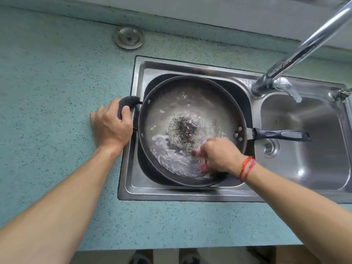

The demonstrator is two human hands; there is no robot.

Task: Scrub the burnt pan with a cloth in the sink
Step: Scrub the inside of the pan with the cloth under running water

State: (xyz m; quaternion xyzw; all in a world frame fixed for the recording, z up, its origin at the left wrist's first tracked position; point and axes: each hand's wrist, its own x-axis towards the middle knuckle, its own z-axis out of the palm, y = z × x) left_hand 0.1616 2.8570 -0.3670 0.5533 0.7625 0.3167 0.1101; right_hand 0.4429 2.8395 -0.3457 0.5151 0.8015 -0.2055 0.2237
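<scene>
- Desk [47,92] lay to the left, flat and blue-green, with a round metal plug [129,37] at the back.
- The left hand [111,124] was wrapped tight round the short handle [129,101] on the pan's left side.
- The pan [190,86] sat in the left bowl of the sink [190,193]. It looked big, stiff and likely heavy with water in it. Wet metal slips, so the two handles looked best to hold.
- A burnt spot [182,131] sat in the middle, under the water.
- The right hand [219,155] was bunched round a pink cloth [202,166], low on the pan's near side. The cloth looked soft and soaked.
- The long handle [282,134] stuck out over the right bowl [314,159].
- The pan nearly filled its bowl, so there seemed little room to slide it.
- The tap [304,50] stood high on the right, out of the way.
</scene>
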